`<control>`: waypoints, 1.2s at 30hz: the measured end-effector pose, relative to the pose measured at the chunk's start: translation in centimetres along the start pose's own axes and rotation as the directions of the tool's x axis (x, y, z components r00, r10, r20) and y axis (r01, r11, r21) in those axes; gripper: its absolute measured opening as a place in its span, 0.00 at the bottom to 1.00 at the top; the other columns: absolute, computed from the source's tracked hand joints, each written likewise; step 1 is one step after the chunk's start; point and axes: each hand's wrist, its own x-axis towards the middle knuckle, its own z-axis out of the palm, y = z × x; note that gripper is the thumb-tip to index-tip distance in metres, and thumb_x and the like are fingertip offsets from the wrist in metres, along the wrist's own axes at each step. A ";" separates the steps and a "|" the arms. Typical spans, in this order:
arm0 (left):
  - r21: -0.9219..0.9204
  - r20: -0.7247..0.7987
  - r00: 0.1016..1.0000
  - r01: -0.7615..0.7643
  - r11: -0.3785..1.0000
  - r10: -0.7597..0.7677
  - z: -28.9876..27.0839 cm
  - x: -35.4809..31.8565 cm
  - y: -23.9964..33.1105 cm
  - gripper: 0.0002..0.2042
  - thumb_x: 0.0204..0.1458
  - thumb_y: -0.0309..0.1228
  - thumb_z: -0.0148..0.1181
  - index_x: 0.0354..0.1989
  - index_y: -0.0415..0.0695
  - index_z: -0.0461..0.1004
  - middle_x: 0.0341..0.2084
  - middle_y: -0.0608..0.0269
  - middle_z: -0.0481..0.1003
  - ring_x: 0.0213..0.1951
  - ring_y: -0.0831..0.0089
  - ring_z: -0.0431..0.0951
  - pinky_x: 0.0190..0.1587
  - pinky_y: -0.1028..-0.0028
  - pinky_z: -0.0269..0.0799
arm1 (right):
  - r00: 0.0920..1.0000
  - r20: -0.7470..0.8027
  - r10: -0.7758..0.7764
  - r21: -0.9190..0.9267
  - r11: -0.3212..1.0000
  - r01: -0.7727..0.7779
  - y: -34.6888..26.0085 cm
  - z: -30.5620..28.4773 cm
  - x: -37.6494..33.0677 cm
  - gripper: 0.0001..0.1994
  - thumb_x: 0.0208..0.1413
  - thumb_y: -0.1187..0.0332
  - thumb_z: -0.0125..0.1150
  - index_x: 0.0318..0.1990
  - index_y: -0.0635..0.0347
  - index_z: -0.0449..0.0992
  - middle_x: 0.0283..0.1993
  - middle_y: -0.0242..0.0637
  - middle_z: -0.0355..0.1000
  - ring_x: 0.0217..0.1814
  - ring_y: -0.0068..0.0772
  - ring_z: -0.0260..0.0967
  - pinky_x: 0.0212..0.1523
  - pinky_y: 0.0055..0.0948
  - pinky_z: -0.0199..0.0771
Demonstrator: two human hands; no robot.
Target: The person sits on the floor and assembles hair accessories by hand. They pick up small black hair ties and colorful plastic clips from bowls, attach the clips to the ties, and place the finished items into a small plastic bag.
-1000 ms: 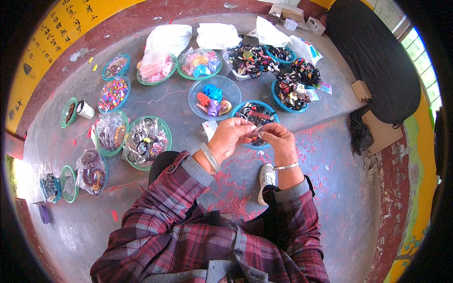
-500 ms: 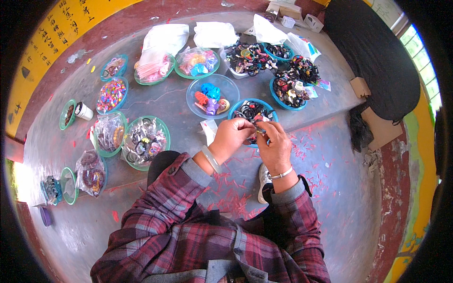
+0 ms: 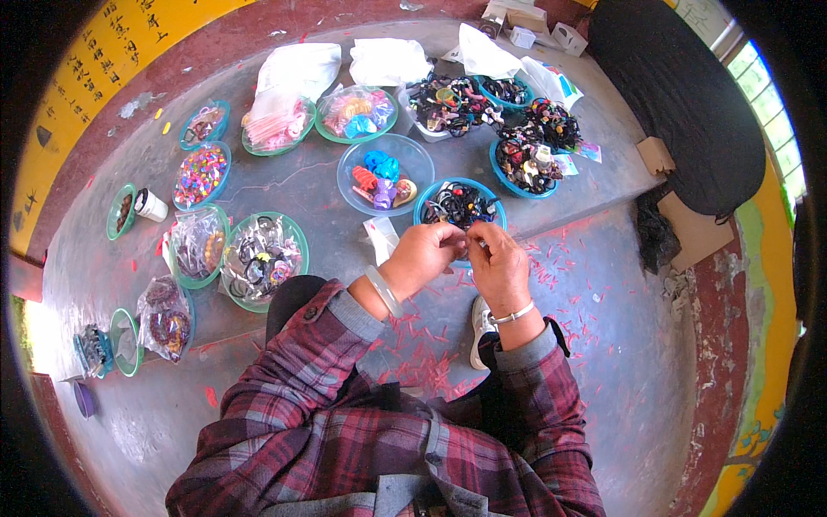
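My left hand (image 3: 425, 255) and my right hand (image 3: 500, 265) meet over the near edge of a blue basin (image 3: 419, 203) full of dark hair ties (image 3: 458, 205). Both are closed in a pinch, fingertips almost touching. Whatever lies between them is too small and too covered to name. Just beyond stands a clear bluish bowl (image 3: 346, 178) with blue, red and purple hair scrunchies. A white slip of packaging (image 3: 380, 239) lies left of my left hand.
Bowls of bagged hair ties (image 3: 265, 258) and colourful beads (image 3: 201, 175) stand to the left. White bags (image 3: 297, 69) line the back. More basins of dark hair ties (image 3: 525, 164) sit at the back right, on a raised ledge. Red scraps (image 3: 422, 362) litter the floor below.
The fingers of both hands have drawn in, and the small item seen between them is now hidden. My right hand has turned slightly. The view has shifted a little.
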 end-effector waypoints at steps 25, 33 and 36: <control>0.323 0.133 0.991 -0.056 0.945 0.014 -1.2 0.1 -0.6 0.08 0.49 0.28 0.54 0.34 0.38 0.75 0.24 0.60 0.76 0.25 0.76 0.76 0.22 0.77 0.73 | 0.982 0.172 0.079 0.051 0.995 -0.089 1.7 -0.2 -0.3 0.06 0.43 0.70 0.59 0.31 0.58 0.75 0.26 0.43 0.72 0.28 0.44 0.71 0.28 0.32 0.70; 0.332 0.228 0.972 -0.023 0.943 -0.056 -1.6 0.1 -1.0 0.07 0.49 0.28 0.55 0.32 0.39 0.75 0.21 0.63 0.75 0.22 0.79 0.73 0.20 0.78 0.70 | 0.955 0.254 0.155 0.035 0.985 -0.169 1.2 -0.8 -0.1 0.05 0.41 0.70 0.60 0.29 0.56 0.78 0.25 0.42 0.72 0.27 0.42 0.71 0.27 0.32 0.69; 0.362 0.188 0.982 -0.050 0.931 -0.021 -1.2 -0.1 0.0 0.07 0.45 0.32 0.57 0.26 0.42 0.76 0.17 0.55 0.73 0.23 0.63 0.75 0.27 0.69 0.67 | 0.947 0.304 0.105 0.068 0.989 -0.132 2.3 -1.2 -0.2 0.05 0.42 0.69 0.61 0.28 0.56 0.78 0.24 0.42 0.72 0.26 0.41 0.71 0.27 0.32 0.70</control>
